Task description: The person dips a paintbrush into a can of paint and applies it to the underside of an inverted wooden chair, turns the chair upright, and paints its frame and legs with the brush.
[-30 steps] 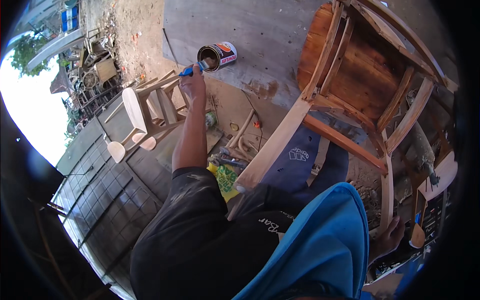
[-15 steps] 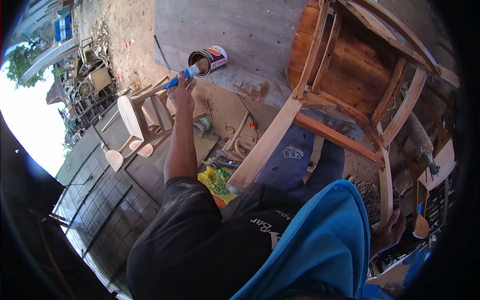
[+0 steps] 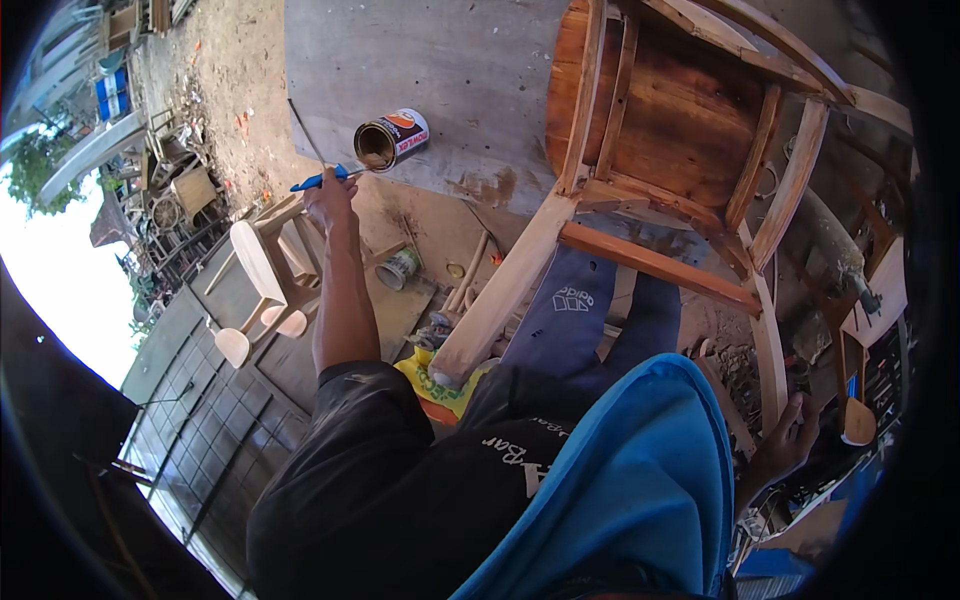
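My left hand [image 3: 330, 203], arm stretched forward, is closed round a paintbrush with a blue handle [image 3: 318, 180]. The brush's head end points right, by the mouth of an open paint can [image 3: 408, 133], and its bristles are hard to make out. Brown stuff shows inside the can, which stands on a grey board [image 3: 440, 60]. To the right a wooden chair [image 3: 660, 250] is tipped over, its seat underside reddish brown and its legs paler. At the lower end of one leg [image 3: 770, 370], my right hand [image 3: 782, 442] has its fingers curled against the wood.
Left of my forearm lies a pale wooden chair [image 3: 265, 265]. A smaller can [image 3: 398, 268] and a yellow-green packet [image 3: 450, 388] are on the ground. Blue cloth [image 3: 640, 460] hangs in the foreground. A wooden piece with a blue stripe [image 3: 857, 420] lies at the far right.
The brush has come out of the can's mouth and turned flatter, with my left hand slightly lower and leftward. The whole view has shifted a little; my right hand stays at the chair leg.
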A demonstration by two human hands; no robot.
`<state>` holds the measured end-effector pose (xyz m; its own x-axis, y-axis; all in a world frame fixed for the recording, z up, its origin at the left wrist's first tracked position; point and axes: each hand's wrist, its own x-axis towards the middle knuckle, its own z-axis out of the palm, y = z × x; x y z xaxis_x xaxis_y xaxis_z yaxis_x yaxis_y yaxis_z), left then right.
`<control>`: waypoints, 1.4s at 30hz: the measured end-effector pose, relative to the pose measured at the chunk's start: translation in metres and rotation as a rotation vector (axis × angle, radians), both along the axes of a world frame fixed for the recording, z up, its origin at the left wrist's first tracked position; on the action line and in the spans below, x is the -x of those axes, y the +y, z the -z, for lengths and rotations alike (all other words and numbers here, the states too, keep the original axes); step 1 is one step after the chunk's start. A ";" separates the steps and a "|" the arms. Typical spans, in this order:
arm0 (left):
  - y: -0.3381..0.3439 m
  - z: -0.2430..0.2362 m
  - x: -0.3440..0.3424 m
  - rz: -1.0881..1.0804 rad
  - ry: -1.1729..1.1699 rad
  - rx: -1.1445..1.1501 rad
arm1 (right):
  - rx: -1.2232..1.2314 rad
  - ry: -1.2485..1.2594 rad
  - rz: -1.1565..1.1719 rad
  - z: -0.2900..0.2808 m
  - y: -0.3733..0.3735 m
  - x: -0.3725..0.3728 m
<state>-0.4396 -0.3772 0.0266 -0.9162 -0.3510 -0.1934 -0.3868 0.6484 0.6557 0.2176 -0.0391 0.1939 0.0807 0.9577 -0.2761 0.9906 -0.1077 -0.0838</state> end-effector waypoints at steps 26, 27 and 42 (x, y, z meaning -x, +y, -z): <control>0.406 0.041 -0.170 2.098 -0.378 0.711 | -0.169 0.160 0.003 0.003 -0.005 0.004; 0.415 0.048 -0.163 2.114 -0.378 0.719 | -0.178 0.163 -0.039 0.002 -0.004 0.003; 0.358 0.037 -0.259 2.593 -0.331 0.769 | -0.251 0.322 -0.012 0.005 -0.013 -0.006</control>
<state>-0.1808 -0.0188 -0.0104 0.4500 0.5390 -0.7120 0.8919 -0.2309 0.3889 0.2236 -0.0519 0.1892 0.0166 0.9989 -0.0429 0.9106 -0.0328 -0.4120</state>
